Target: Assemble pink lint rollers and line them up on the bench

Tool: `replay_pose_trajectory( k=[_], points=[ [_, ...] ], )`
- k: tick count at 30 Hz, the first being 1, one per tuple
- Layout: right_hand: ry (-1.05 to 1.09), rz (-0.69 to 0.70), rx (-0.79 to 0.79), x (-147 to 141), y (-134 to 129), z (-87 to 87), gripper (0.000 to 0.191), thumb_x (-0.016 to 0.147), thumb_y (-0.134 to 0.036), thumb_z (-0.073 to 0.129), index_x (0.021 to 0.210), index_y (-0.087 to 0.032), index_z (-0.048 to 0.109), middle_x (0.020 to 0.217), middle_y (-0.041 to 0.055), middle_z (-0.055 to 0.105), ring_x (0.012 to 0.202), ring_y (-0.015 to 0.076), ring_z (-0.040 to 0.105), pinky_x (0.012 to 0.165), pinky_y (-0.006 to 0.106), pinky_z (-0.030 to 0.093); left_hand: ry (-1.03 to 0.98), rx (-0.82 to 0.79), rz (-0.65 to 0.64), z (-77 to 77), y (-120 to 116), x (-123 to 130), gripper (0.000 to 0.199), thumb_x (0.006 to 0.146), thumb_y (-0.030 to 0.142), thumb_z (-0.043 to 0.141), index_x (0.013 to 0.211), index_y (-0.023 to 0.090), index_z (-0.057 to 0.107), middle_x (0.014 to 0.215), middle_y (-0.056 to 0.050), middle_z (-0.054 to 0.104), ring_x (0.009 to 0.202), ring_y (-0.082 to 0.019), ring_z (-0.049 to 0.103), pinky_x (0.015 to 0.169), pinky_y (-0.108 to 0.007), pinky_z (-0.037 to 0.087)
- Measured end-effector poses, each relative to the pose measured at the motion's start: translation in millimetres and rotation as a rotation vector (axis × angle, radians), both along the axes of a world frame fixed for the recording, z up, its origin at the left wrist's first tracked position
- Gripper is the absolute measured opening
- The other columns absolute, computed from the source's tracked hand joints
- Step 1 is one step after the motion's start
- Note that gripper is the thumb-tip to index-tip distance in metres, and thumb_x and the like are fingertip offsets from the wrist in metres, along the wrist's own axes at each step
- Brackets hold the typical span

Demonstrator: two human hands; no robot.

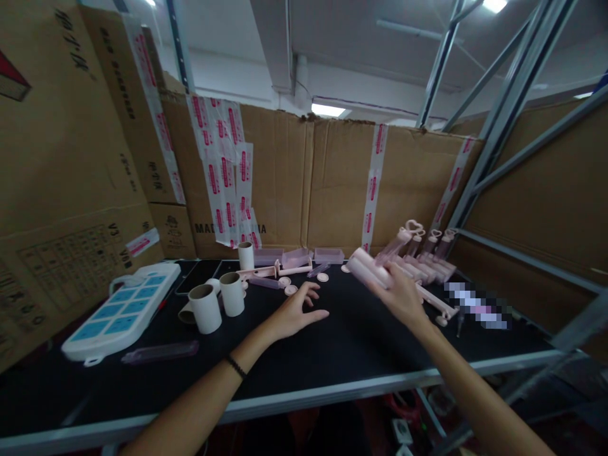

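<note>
My left hand hovers over the middle of the black tabletop, fingers apart, holding nothing. To the right, my right hand is wrapped around a pale pink tube piece, which is tilted and somewhat blurred. Just beyond that hand stand several pink pieces with heart-shaped loops, grouped at the back right. Small round pink discs lie past my left hand, near long pink parts and a clear purplish tube. Clear pinkish trays rest along the cardboard wall.
White cardboard tubes stand left of my left hand. A white power strip with blue panels lies at the far left, with a clear purplish piece nearby. Cardboard walls enclose the back and sides. A metal edge runs along the front.
</note>
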State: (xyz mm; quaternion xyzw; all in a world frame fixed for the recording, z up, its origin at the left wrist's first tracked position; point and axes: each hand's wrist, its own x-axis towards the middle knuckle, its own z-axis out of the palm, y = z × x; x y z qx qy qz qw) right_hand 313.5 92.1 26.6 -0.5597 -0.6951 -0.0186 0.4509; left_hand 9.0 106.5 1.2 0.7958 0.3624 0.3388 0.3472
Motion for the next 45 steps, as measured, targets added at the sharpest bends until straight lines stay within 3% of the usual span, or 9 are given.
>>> replay_pose_trajectory(
  k=[3,10,21,25,29,32,36,41,45],
  points=[
    [0.091,-0.166,0.008,29.8,36.3,15.0,0.059,0.08,-0.061,0.067,0.116,-0.014,0.06,0.104,0.0148,0.071,0.091,0.032,0.066,0.079,0.04,0.049,0.026,-0.007,0.008,0.1,0.2,1.4,0.057,0.084,0.051,0.07,0.128,0.022,0.049,0.118,-0.01,0.06,0.101,-0.021,0.059,0.09,-0.039,0.048],
    [0.06,-0.096,-0.262,45.4,89.9,2.7,0.045,0.077,-0.051,0.069,0.102,-0.013,0.066,0.094,0.0118,0.072,0.087,0.0284,0.067,0.073,0.035,0.05,0.028,-0.008,-0.002,-0.7,0.5,-0.9,0.051,0.089,0.053,0.062,0.127,0.021,0.049,0.116,-0.009,0.059,0.099,-0.02,0.059,0.089,-0.038,0.049],
    [0.014,0.034,-0.309,16.0,83.6,-2.6,0.045,0.075,-0.052,0.072,0.101,-0.016,0.064,0.095,0.0083,0.071,0.086,0.0247,0.067,0.073,0.032,0.049,0.024,-0.002,-0.014,-0.1,0.9,-0.5,0.049,0.09,0.052,0.061,0.128,0.022,0.048,0.113,-0.008,0.059,0.098,-0.02,0.06,0.092,-0.039,0.048],
    [0.033,0.043,-0.324,9.5,76.3,7.8,0.052,0.076,-0.056,0.07,0.107,-0.015,0.064,0.1,0.0111,0.072,0.087,0.0262,0.068,0.073,0.033,0.05,0.022,-0.008,-0.003,-0.1,0.8,-0.7,0.049,0.09,0.051,0.06,0.127,0.022,0.048,0.113,-0.008,0.06,0.097,-0.02,0.06,0.091,-0.039,0.048],
    [0.033,-0.22,-0.231,33.5,78.0,33.4,0.062,0.081,-0.063,0.062,0.116,-0.012,0.063,0.107,0.0175,0.072,0.095,0.0322,0.068,0.077,0.037,0.05,0.021,-0.012,0.003,-0.2,1.3,-0.3,0.049,0.091,0.051,0.061,0.127,0.021,0.048,0.114,-0.008,0.06,0.097,-0.02,0.061,0.09,-0.038,0.048],
    [-0.158,-0.44,-0.206,56.1,82.2,43.0,0.065,0.083,-0.065,0.059,0.114,-0.008,0.068,0.107,0.0237,0.071,0.099,0.037,0.067,0.081,0.04,0.049,0.027,-0.011,0.002,1.5,0.4,0.5,0.049,0.091,0.051,0.061,0.127,0.021,0.048,0.114,-0.008,0.06,0.098,-0.02,0.061,0.091,-0.038,0.047],
    [-0.389,-0.517,-0.272,58.5,84.7,22.1,0.059,0.084,-0.061,0.059,0.103,-0.006,0.073,0.1,0.0246,0.072,0.098,0.0352,0.068,0.083,0.037,0.048,0.021,-0.015,0.008,4.2,-1.7,1.1,0.05,0.091,0.052,0.06,0.127,0.02,0.049,0.113,-0.008,0.06,0.098,-0.02,0.06,0.09,-0.038,0.047],
    [-0.438,-0.506,-0.276,37.1,86.9,-20.5,0.05,0.084,-0.05,0.065,0.105,-0.006,0.072,0.108,0.0242,0.069,0.104,0.0341,0.065,0.085,0.035,0.047,0.033,-0.03,0.0,5.6,-3.6,0.0,0.05,0.091,0.05,0.06,0.128,0.019,0.049,0.114,-0.009,0.059,0.098,-0.02,0.06,0.092,-0.038,0.047],
    [-0.473,-0.503,-0.249,32.8,91.8,-36.2,0.043,0.089,-0.045,0.062,0.106,-0.006,0.07,0.115,0.0255,0.065,0.112,0.0334,0.06,0.091,0.034,0.044,0.023,-0.03,0.005,5.0,-3.1,-0.3,0.049,0.091,0.05,0.059,0.128,0.019,0.049,0.115,-0.009,0.059,0.099,-0.021,0.059,0.092,-0.039,0.047]
  ],
)
